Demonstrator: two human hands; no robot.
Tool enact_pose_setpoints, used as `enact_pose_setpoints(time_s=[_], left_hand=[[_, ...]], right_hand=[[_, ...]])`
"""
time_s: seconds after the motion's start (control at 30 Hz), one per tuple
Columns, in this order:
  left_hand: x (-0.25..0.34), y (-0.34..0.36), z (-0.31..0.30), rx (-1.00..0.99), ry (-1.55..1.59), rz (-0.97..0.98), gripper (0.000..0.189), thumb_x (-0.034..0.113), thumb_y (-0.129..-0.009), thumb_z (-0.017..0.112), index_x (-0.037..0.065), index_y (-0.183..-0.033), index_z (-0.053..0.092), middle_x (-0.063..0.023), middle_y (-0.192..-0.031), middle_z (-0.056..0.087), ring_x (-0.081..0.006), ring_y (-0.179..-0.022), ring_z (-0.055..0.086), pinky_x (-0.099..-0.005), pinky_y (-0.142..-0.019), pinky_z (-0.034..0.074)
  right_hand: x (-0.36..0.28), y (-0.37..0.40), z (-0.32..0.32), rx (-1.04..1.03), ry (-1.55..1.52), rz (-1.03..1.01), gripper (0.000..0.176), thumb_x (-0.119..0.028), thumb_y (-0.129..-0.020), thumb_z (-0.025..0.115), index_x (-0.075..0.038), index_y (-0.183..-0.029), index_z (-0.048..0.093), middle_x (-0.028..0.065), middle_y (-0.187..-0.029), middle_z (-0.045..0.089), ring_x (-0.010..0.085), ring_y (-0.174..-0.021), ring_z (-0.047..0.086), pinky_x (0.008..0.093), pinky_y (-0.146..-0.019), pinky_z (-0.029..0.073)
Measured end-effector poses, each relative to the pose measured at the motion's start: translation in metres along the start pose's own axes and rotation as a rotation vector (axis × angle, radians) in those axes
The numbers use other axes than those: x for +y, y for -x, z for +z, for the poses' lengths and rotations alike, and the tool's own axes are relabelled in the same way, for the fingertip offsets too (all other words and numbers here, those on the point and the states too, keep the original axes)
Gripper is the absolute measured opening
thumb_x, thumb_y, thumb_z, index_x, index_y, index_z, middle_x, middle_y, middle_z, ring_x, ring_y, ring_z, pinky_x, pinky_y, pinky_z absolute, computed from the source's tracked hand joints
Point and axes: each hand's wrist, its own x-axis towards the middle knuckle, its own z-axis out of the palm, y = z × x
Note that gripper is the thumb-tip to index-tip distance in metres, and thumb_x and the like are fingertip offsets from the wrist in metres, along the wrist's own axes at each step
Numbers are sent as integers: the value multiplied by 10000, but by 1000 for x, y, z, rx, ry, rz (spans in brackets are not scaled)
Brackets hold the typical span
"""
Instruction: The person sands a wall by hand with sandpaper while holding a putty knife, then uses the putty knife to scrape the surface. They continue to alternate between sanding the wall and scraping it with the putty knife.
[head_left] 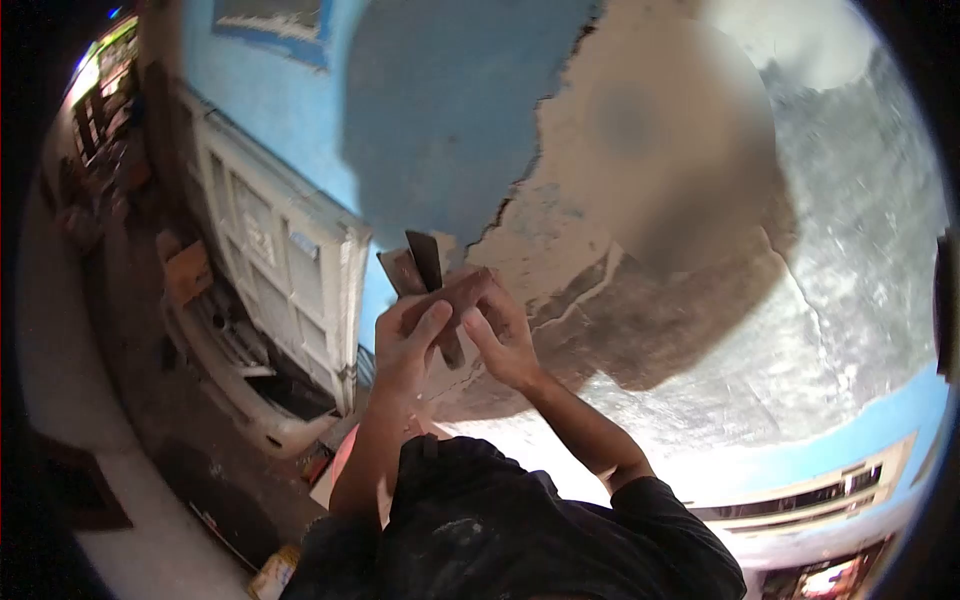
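Note:
My left hand (398, 350) is closed around two flat scrapers. The dark blade (424, 260) of one and the brownish blade (399, 272) of the other stick up above the fingers. A handle end (453, 351) shows below, between the hands. Pinched between both thumbs and fingers is a reddish-brown folded sheet (464, 289) that looks like sandpaper. On its right side, my right hand (508, 338) grips the sheet, fingers bent behind it. Beyond the hands rises a wall with blue paint (440, 120) and a beige plaster patch (570, 200) with a jagged edge.
A pale panelled door or window frame (352, 300) stands left of the hands. Further left lie a whitish car-bumper-like part (262, 425) and a cardboard box (187, 274). Grey, rough plaster (850, 270) covers the wall at right, with a slotted opening (800, 505) at lower right.

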Motion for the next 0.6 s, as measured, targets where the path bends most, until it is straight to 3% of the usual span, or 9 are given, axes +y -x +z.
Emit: enact_pose_setpoints(time_s=[0.03, 0.13, 0.23, 0.27, 0.43, 0.5, 0.57, 0.6], left_hand=[[-5, 1, 3, -5, -55, -33, 344, 210, -926, 621, -77, -1105, 563, -109, -989, 625, -172, -880, 606, -303, -770, 497], [-23, 2, 10, -12, -107, -6, 320, 201, -951, 585, -77, -1109, 596, -93, -886, 633, -122, -683, 590, -271, -642, 496], [-36, 3, 19, -31, 188, -21, 312, 211, -949, 591, -64, -1095, 593, -90, -874, 615, -147, -730, 583, -293, -655, 483], [-38, 4, 20, -47, 223, -44, 305, 208, -950, 589, -60, -1095, 593, -97, -874, 614, -162, -747, 584, -301, -666, 483], [-41, 4, 22, -143, 269, -137, 253, 175, -954, 576, -37, -1090, 597, -126, -865, 610, -219, -779, 586, -349, -707, 491], [-52, 3, 18, -161, 262, -137, 240, 167, -952, 577, -33, -1083, 599, -123, -863, 607, -216, -779, 585, -351, -713, 488], [-57, -4, 20, -147, 264, -139, 227, 159, -951, 578, -30, -1074, 601, -117, -859, 603, -212, -779, 581, -351, -718, 484], [-58, -5, 21, -125, 267, -153, 220, 155, -950, 578, -29, -1068, 603, -113, -855, 600, -210, -779, 578, -351, -720, 481]], right_hand=[[-2, 1, -1, 82, -43, 7, 283, -207, -910, 628, -49, -1138, 571, 97, -1021, 589, 188, -920, 559, 329, -800, 456], [-31, 15, -3, 306, 181, 47, 181, -98, -886, 647, -13, -1043, 615, 103, -967, 645, 200, -895, 612, 314, -779, 486], [-35, 29, -19, 327, 193, -160, 218, -52, -861, 669, 20, -1054, 597, 136, -978, 670, 200, -854, 652, 311, -751, 517], [-49, 27, -33, 253, 233, -280, 187, 118, -838, 552, 51, -1010, 574, 200, -1036, 660, 262, -943, 668, 318, -780, 543], [-141, -22, -118, 246, 855, -844, 263, 127, -768, 590, 21, -1006, 621, 205, -1022, 658, 324, -916, 668, 380, -771, 545], [-183, -55, -152, 322, 1269, -1038, 237, 5, -747, 668, -37, -979, 689, 98, -1041, 657, 214, -869, 628, 322, -670, 499], [-217, -86, -185, 343, 1572, -1064, 338, 47, -767, 651, -47, -1092, 672, 115, -1081, 648, 242, -962, 616, 365, -767, 490], [-233, -99, -200, 367, 1742, -982, 322, -16, -791, 663, -86, -1105, 676, 84, -1071, 642, 222, -927, 596, 345, -741, 462]])
